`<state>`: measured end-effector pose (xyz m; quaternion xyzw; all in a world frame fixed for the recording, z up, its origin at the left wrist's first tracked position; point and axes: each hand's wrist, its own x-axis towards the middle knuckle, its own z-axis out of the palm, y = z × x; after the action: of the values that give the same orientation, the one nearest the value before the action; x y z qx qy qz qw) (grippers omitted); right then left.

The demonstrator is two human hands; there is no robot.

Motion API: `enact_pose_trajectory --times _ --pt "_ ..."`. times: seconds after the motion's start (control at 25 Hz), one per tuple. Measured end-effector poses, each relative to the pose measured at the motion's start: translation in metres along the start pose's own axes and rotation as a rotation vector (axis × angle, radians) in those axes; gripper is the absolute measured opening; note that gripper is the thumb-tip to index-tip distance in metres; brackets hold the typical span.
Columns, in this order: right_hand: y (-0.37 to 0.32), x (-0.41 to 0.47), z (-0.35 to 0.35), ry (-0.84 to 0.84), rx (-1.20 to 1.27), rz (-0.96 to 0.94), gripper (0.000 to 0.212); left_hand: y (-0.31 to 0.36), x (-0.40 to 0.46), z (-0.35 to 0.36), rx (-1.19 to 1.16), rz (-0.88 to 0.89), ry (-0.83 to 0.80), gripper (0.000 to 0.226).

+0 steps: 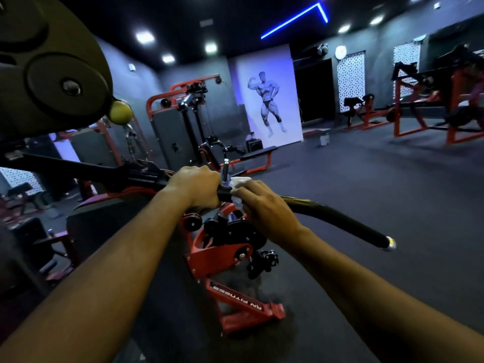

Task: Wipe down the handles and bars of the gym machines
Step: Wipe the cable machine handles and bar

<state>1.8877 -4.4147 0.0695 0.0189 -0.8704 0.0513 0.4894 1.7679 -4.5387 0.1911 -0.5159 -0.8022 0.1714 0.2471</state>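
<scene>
A: Wide view of the gym, dark floor point(366, 192) running right across, and a big poster point(269, 98) of a flexing bodybuilder on the far wall.

B: Red-framed machines all around. The nearest one, the red machine point(230, 258), sits right below the person's arms, black pulleys on its frame, lettering on its foot.

A: And up in the top left corner, a large dark weight plate point(52, 69), very close to the camera, with a yellow ball point(120, 112) tucked just under its edge.

B: Now the bar point(335, 218). Long, black, curved, it sweeps from the middle out to the lower right and ends in a pale cap.

A: The left hand point(195, 187) is clamped on the bar, fingers curled right over it near the middle.

B: Just beside it, the right hand point(264, 205) holds a white cloth point(239, 186) bunched against the bar, fingers wrapped over both. The two hands nearly touch.

A: A small metal post point(225, 169) stands up just behind the cloth.

B: Both forearms are stretched forward from the bottom of the picture.
</scene>
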Motion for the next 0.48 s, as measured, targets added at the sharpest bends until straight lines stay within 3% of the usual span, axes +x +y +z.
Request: enact_pose_trajectory --times 0.12,0.28,0.48 --pt "0.010 -0.004 -0.015 -0.053 -0.054 -0.072 0.051 -0.004 -0.002 0.000 -0.063 -0.008 0.038 0.025" --pt "0.055 -0.044 -0.057 0.000 -0.145 0.013 0.060 -0.010 0.002 0.005 -0.120 -0.021 0.075 0.040" --pt "0.091 -0.082 -0.096 -0.005 -0.224 0.067 0.055 -0.013 0.015 0.011 -0.116 -0.038 0.122 0.050"
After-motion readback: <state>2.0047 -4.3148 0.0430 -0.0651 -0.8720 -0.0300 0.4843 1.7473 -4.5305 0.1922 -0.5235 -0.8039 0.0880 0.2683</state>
